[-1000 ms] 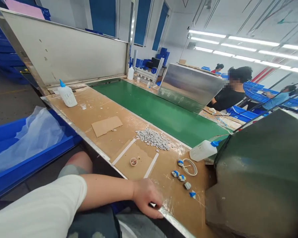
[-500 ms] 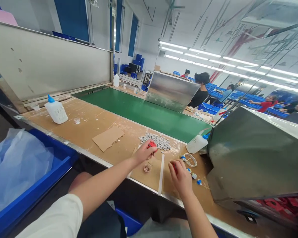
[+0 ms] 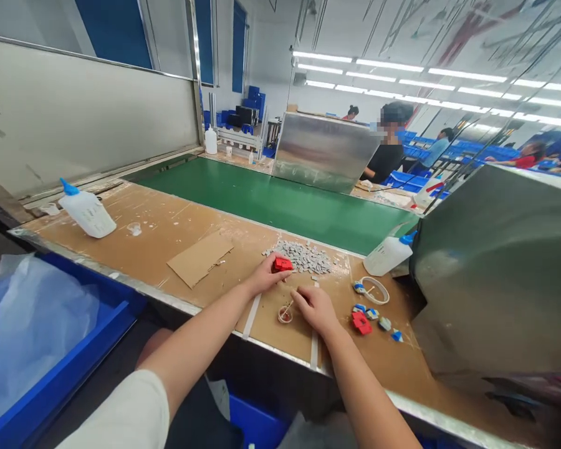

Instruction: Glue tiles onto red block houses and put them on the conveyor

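My left hand point(image 3: 266, 276) is closed around a small red part point(image 3: 283, 264), held just in front of a heap of small grey pieces point(image 3: 303, 256) on the brown worktop point(image 3: 168, 231). My right hand point(image 3: 315, 307) rests on the worktop with fingers pinched on a thin stick that dips into a small round cap point(image 3: 285, 313). A second red part point(image 3: 361, 322) lies to the right of that hand, among a few small blue-and-white pieces point(image 3: 373, 313). A white ring point(image 3: 378, 289) lies beyond them.
A glue bottle point(image 3: 389, 254) lies by the green conveyor belt point(image 3: 280, 202); another bottle point(image 3: 85, 212) lies far left near a cardboard scrap point(image 3: 199, 256). A metal hood point(image 3: 490, 268) blocks the right side. A blue bin point(image 3: 51, 337) with plastic sits below left. People work further back.
My right hand has moved left from the blue-and-white pieces to the small cap, leaving a red part on the worktop. My left hand stays by the grey heap with its red part.
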A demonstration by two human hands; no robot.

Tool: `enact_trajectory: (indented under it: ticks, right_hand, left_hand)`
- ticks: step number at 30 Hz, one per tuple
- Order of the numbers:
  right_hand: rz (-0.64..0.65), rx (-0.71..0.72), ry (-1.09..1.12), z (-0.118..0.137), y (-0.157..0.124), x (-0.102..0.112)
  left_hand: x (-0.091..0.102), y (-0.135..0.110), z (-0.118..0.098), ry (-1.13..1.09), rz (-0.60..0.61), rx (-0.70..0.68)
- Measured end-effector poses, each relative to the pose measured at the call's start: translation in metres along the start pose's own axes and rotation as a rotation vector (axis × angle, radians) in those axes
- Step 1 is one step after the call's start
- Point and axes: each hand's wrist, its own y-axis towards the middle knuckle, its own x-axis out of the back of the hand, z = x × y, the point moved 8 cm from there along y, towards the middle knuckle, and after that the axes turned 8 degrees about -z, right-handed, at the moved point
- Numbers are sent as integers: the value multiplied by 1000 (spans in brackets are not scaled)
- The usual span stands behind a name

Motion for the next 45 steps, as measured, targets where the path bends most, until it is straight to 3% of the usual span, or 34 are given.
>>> enact_trajectory:
  ticks: [3,9,14,18,25,30,41,45]
  right_hand:
    - [50,9,110,1,1,-17]
    - [106,96,245,11,-8,-17]
    - [122,153,282,19,-9,-17]
    - [42,210,328,20,-11,-9]
    - [-65,330,405,25,-15,5]
    - [-112,340,452,20,-16,9]
    - [68,237,435,21,-12,-3]
    - [36,243,462,19,-11,0]
  left_hand:
    - [1,-1,-5,76,16,4]
    - [-2,-7,-21,132,70,-22]
    - [-6,-15,-12,-61,118,180]
    - [-6,-17,-1,-200,83,301]
    - [-5,-15,-7,81,110,43]
    - [-5,-15,1,109,114,112]
    - [-8,-17,-3,216,101,116]
    - [-10,-18,-5,256,125,109]
